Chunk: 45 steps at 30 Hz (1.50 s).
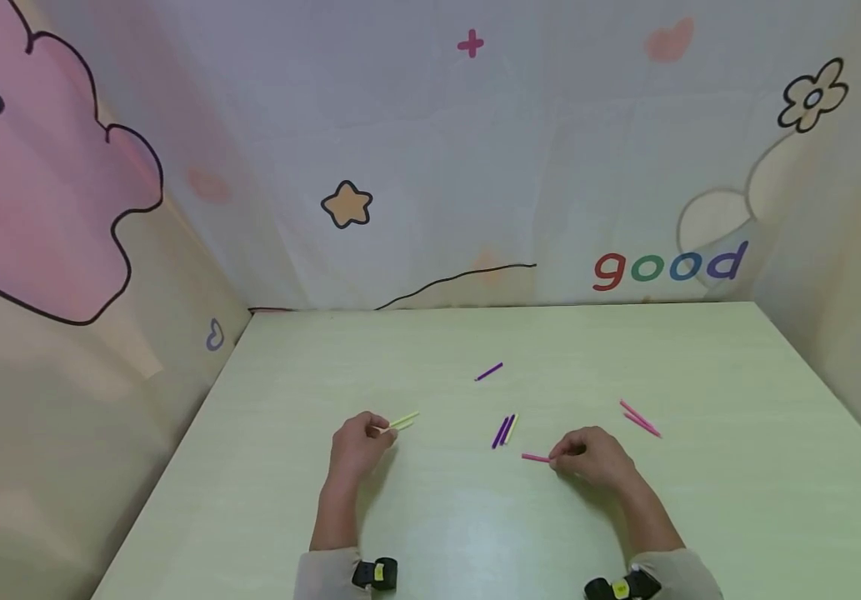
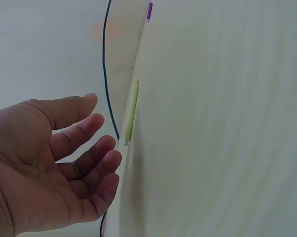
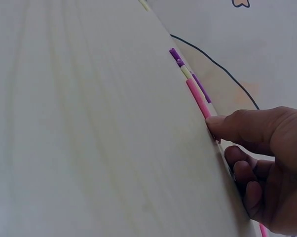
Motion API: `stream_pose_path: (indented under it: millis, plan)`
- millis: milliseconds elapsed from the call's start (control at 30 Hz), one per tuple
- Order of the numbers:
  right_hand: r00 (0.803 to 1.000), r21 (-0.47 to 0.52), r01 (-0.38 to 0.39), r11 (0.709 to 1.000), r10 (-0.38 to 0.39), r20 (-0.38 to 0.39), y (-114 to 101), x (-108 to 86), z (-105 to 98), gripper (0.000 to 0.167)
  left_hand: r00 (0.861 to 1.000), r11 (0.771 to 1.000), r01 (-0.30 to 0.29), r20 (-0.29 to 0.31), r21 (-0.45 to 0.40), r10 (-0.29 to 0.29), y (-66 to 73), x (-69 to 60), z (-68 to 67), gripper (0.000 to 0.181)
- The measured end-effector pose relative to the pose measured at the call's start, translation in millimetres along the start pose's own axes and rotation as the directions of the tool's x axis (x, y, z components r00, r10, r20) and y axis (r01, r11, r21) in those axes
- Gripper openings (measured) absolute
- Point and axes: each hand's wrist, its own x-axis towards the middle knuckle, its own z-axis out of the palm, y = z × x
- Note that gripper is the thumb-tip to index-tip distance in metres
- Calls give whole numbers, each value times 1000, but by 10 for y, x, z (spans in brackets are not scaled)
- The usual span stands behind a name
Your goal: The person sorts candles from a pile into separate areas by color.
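My left hand [image 1: 358, 446] hovers beside two pale yellow sticks [image 1: 403, 420] on the table's left side. In the left wrist view its fingers are loosely bent with nothing between them, and a yellow stick [image 2: 131, 113] lies just apart from the fingertips. With thumb and fingers, my right hand [image 1: 593, 457] pinches one end of a pink stick [image 1: 535, 457]; the right wrist view shows the thumb on that pink stick [image 3: 197, 97]. Left of it, two purple sticks [image 1: 501, 433] and a yellow stick [image 1: 512, 429] lie side by side.
Farther back lies a single purple stick [image 1: 488, 372]. Two more pink sticks [image 1: 640, 419] rest beyond my right hand. The pale table [image 1: 445, 533] meets a printed cloth backdrop [image 1: 430, 167] at its far edge.
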Motion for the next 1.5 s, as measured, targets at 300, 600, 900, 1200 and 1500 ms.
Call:
stream_pose_path:
  millis: [300,600,900,1200,1500]
  plan:
    - [1000,-7,-16,1000,16,-7,-6,-17,4,4,999,999,-36,31,11,36,101,-56,95,18]
    - [1000,1,-25,1000,25,-5,4,-21,5,4,991,994,-105,85,-32,107,215,-126,260,19]
    - [1000,-4,-25,1000,25,1,-7,-19,0,5,978,986,-161,128,-38,165,318,-155,376,19]
    - [999,5,-43,999,43,8,-24,-28,-4,4,962,972,-225,145,-66,232,405,-149,519,15]
    - [999,7,-50,999,50,7,-44,-44,-21,4,953,967,-235,170,-104,250,477,-111,684,16]
